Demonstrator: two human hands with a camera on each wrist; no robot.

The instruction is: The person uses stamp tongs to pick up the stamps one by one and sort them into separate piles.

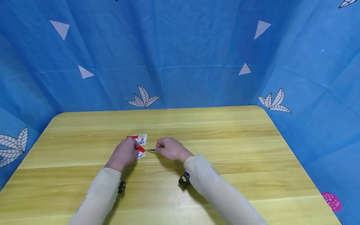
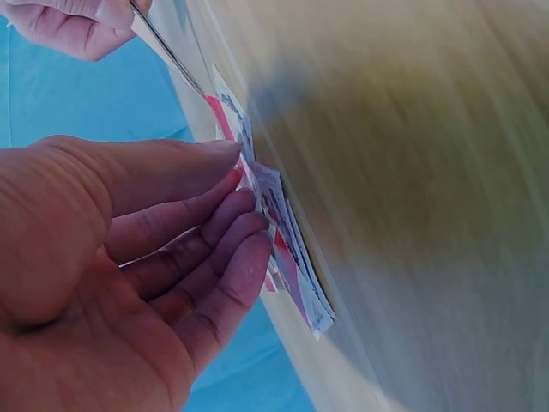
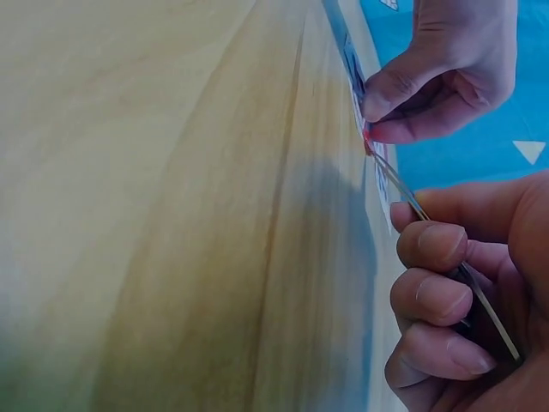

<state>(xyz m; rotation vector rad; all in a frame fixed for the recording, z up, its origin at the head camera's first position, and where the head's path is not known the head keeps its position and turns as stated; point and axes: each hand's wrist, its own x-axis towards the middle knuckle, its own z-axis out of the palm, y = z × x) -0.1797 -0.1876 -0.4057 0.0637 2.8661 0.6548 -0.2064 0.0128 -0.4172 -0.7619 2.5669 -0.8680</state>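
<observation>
My left hand [image 1: 124, 153] pinches a small red-and-white printed slip [image 1: 141, 149] between thumb and forefinger, low over the table. In my right hand [image 1: 171, 148] is a pair of metal tweezers [image 3: 400, 185], gripped with curled fingers. Their tips point left and meet the red end of the slip. Other small printed paper pieces [image 1: 142, 139] lie behind and under the left fingers, partly hidden by them. The left wrist view shows these papers [image 2: 300, 287] overlapping close beside the fingertips.
The wooden table [image 1: 230, 140] has rounded far corners. A blue cloth [image 1: 197, 47] with white leaf and triangle prints hangs behind and along both sides. Each wrist wears a black device [image 1: 184, 180] over a pale sleeve [image 1: 222, 190].
</observation>
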